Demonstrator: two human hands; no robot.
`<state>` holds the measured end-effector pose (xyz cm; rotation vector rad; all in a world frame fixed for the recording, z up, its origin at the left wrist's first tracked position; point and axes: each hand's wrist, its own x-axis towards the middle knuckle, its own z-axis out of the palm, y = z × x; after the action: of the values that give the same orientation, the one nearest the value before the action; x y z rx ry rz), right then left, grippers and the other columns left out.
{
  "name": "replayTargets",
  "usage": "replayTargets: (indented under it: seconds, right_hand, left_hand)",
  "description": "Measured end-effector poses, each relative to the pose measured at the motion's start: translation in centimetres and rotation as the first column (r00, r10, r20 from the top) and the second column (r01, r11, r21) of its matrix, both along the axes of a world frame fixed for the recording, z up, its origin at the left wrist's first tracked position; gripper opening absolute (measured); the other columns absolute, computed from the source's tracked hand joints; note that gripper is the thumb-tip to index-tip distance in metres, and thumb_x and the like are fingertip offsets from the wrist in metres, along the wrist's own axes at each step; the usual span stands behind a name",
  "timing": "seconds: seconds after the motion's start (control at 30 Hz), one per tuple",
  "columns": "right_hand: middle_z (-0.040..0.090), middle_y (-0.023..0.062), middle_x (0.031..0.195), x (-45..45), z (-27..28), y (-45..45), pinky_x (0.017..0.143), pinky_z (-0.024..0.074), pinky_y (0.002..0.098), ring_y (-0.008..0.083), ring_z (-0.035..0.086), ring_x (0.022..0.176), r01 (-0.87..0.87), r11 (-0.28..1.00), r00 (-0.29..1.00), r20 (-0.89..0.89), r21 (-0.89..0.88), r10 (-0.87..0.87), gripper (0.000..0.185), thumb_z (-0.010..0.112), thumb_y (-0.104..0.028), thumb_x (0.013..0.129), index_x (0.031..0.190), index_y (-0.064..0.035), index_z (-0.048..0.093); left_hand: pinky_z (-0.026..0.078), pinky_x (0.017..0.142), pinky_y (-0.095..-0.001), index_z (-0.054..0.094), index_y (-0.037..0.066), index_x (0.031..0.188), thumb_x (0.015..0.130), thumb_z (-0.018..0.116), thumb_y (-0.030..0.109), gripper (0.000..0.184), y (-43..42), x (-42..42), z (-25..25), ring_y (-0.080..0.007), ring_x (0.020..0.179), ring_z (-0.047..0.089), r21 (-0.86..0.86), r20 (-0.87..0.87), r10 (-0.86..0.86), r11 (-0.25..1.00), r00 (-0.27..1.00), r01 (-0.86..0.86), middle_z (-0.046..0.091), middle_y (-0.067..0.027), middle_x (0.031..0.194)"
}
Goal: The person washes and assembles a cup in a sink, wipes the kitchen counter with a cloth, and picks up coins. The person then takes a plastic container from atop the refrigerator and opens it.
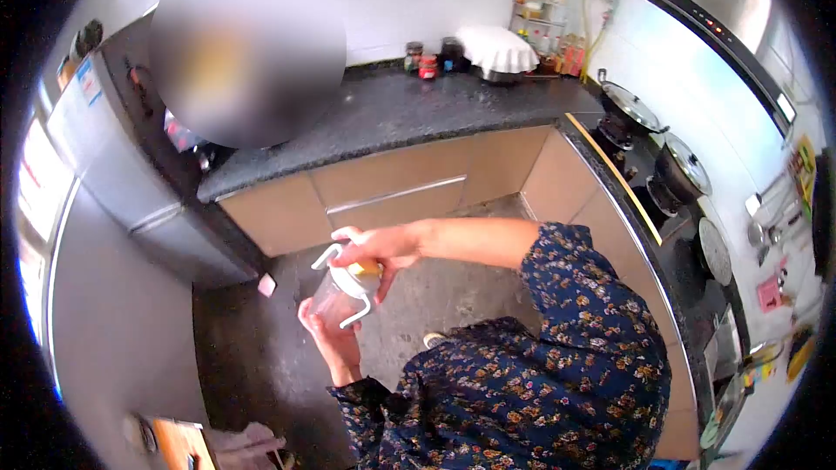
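A clear sippy cup [333,300] with a white collar and two white side handles is held tilted above the floor. My left hand [335,339] is wrapped round the lower part of its transparent body. My right hand [383,250] grips the top end, fingers closed over the white lid [347,282]. Something yellow shows at the lid under my right fingers; I cannot make out whether it belongs to the cup. Both hands touch the cup, and its contents cannot be made out.
A dark countertop [418,113] runs ahead, with jars and a white cloth [498,48] over a pot at the back. To the right, two lidded pans [684,165] sit on the stove. A fridge [131,157] stands left. A small pinkish object [267,285] lies on the floor.
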<state>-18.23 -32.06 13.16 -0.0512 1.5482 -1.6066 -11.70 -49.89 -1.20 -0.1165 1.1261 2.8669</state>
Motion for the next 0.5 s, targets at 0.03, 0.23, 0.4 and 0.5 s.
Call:
replayTargets:
  seconds: [0.03,0.23,0.4,0.5]
  right_hand:
    - [0.03,0.0181,0.133,1.8,0.1,1.5,0.064,0.058,0.0448,0.0331,0.046,0.114,0.056,0.998,0.994,-0.094,0.008,-0.055,0.099,0.069,-0.047,0.076,0.142,-0.0114,0.004]
    - [0.034,0.0181,0.132,2.6,0.7,4.2,0.058,0.058,0.0387,0.031,0.049,0.11,0.15,0.984,0.988,-0.042,0.101,-0.146,0.093,0.068,-0.032,0.074,0.142,-0.0092,0.009]
    - [0.042,0.0155,0.123,2.5,-1.2,6.4,0.045,0.0531,0.0307,0.0233,0.056,0.092,0.099,0.993,0.984,0.143,0.063,-0.107,0.084,0.063,-0.037,0.073,0.141,-0.0111,0.02]
    - [0.048,0.0126,0.113,2.0,-2.9,6.9,0.041,0.0489,0.0278,0.0203,0.058,0.076,0.112,0.991,0.974,0.19,0.067,-0.122,0.075,0.06,-0.043,0.076,0.136,-0.0121,0.028]
  left_hand:
    - [0.047,0.056,-0.0299,0.032,0.019,0.124,0.082,0.059,0.051,0.06,1.1,0.5,-0.2,-0.0228,0.091,0.057,0.0,-0.045,-0.042,0.999,0.998,0.042,0.051,-0.0079,0.112]
    - [0.047,0.085,-0.0382,0.032,0.016,0.123,0.081,0.061,0.046,0.06,2.8,-2.7,-1.3,-0.024,0.107,0.049,0.009,-0.15,-0.26,0.964,0.954,0.264,0.043,-0.0073,0.116]
    - [0.047,0.081,-0.0369,0.032,0.017,0.122,0.081,0.062,0.044,0.058,3.4,-2.3,-2.1,-0.0237,0.106,0.049,0.058,-0.177,-0.334,0.936,0.926,0.348,0.042,-0.0055,0.114]
    - [0.049,0.069,-0.0347,0.03,0.017,0.124,0.083,0.061,0.042,0.058,3.7,-0.9,-1.2,-0.0237,0.103,0.051,0.026,-0.213,-0.254,0.964,0.943,0.266,0.043,-0.0059,0.115]
